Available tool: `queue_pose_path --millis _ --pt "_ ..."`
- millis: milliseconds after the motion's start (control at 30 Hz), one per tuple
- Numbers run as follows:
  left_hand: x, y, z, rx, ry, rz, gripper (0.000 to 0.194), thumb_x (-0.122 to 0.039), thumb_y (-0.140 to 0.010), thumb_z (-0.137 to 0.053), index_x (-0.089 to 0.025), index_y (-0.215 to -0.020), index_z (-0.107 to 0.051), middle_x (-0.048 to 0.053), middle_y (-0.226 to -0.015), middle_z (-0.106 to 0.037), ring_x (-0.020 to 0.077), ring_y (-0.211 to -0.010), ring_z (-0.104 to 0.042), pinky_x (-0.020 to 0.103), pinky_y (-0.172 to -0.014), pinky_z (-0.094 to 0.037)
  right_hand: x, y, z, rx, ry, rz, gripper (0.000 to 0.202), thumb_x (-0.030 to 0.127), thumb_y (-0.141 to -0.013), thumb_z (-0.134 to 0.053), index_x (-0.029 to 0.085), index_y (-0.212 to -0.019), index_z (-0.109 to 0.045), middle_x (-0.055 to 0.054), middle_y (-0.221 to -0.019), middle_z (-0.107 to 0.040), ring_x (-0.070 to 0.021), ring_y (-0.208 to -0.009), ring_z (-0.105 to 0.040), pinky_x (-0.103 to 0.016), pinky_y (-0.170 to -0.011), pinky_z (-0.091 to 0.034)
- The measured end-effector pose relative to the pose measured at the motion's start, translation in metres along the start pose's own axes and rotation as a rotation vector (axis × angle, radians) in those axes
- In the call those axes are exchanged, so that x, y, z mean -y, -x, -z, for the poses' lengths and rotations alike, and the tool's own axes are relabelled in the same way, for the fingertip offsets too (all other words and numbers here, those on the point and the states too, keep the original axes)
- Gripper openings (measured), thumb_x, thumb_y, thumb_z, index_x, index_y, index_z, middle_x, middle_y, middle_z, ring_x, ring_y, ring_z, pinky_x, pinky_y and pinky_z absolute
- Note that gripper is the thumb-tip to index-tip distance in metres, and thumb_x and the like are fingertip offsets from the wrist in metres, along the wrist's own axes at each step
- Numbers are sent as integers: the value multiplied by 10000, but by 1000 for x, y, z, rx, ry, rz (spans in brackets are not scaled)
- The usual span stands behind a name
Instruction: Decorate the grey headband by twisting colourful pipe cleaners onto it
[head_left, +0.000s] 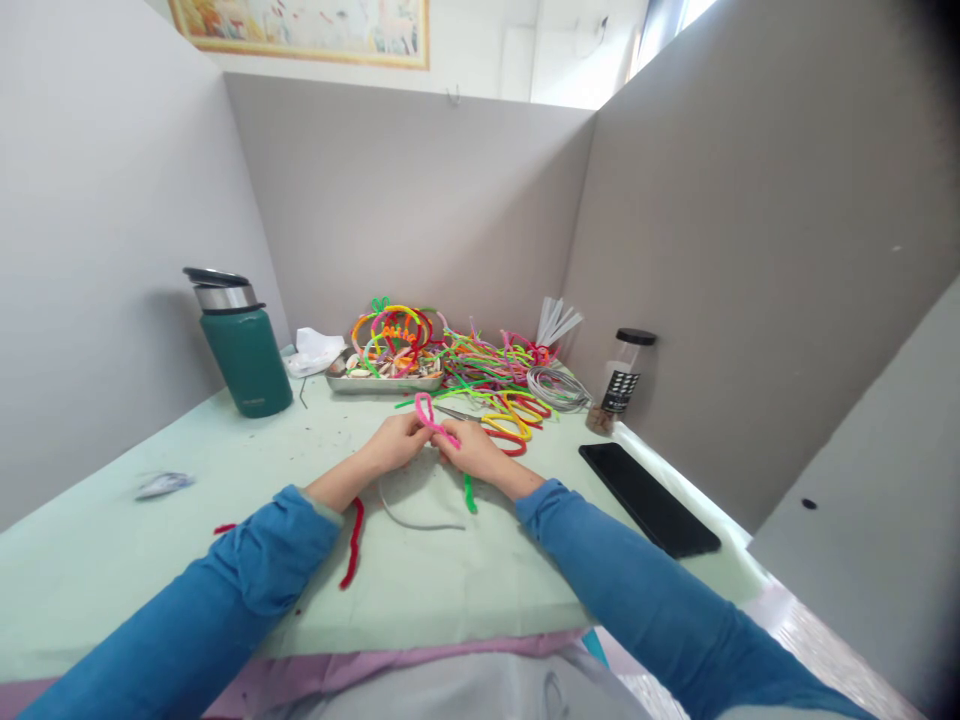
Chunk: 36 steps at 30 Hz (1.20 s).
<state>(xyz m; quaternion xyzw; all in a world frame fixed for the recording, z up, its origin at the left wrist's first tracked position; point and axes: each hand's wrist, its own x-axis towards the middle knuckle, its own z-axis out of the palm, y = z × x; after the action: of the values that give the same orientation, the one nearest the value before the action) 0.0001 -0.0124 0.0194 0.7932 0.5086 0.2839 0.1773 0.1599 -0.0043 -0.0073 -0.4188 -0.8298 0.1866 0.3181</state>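
Note:
A pink pipe cleaner (425,408), bent into a loop, is pinched between my two hands above the middle of the table. My left hand (394,443) grips it from the left, fingers closed. From the right, my right hand (471,450) is closed on its other part, with a short pink end poking out over the fingers. Just beyond my right hand lie scissors (517,425) with yellow and red handles. Below the hands are a grey wire (420,525), a green pipe cleaner piece (470,494) and a dark red piece (352,545).
At the back, a metal tray (386,384) holds pipe-cleaner rings, beside a heap of colourful pipe cleaners (487,358) and coiled grey wire (559,388). A green bottle (247,360) stands left; a clear jar (621,383) and black phone (649,498) are right. Grey partitions (412,190) enclose the table.

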Motion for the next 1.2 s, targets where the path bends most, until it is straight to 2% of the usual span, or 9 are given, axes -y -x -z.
queue_pose_path --millis 167,333,567,667,867,1200 --pt "1 -1 -1 10 40 23 207 -311 -744 -410 -162 -660 -527 -41 -455 -453 107 -441 -448 205 -452 -339 2 1 0 -27 22 12 227 286 -851 -424 151 -782 -592 -11 -654 -599 -103 -591 -483 -204 -572 -314" --pt "9 -4 -4 69 157 79 259 -380 -767 -413 -159 -666 -504 -41 -491 -444 85 -381 -419 201 -396 -327 7 3 3 -43 44 29 226 268 -843 -430 152 -720 -581 -19 -663 -596 -108 -595 -484 -209 -589 -325" --pt "9 -3 -5 34 141 78 247 -389 -774 -426 -160 -730 -507 -35 -514 -482 86 -381 -431 199 -393 -324 3 1 1 -43 16 9 244 273 -839 -431 149 -694 -583 -4 -620 -581 -101 -573 -468 -203 -553 -307" --pt "6 -2 -3 24 83 37 255 -374 -791 -407 -154 -719 -513 -19 -543 -527 81 -398 -440 198 -422 -328 -2 -1 -1 -29 -29 -18 257 289 -849 -410 149 -732 -592 0 -625 -590 -95 -563 -477 -199 -540 -307" --pt "6 -1 -2 -82 0 -124 178 -301 -790 -435 -162 -829 -541 -3 -649 -591 105 -561 -506 202 -535 -361 -5 -3 -3 -24 -94 -66 253 306 -849 -401 159 -760 -587 2 -634 -600 -93 -532 -487 -199 -512 -315" --pt "13 -5 -3 -143 -76 -200 213 -255 -778 -468 -169 -865 -641 38 -826 -644 127 -711 -540 218 -661 -400 -7 -5 -3 -13 -142 -86 227 314 -843 -421 162 -761 -568 2 -630 -593 -88 -520 -483 -193 -502 -325"
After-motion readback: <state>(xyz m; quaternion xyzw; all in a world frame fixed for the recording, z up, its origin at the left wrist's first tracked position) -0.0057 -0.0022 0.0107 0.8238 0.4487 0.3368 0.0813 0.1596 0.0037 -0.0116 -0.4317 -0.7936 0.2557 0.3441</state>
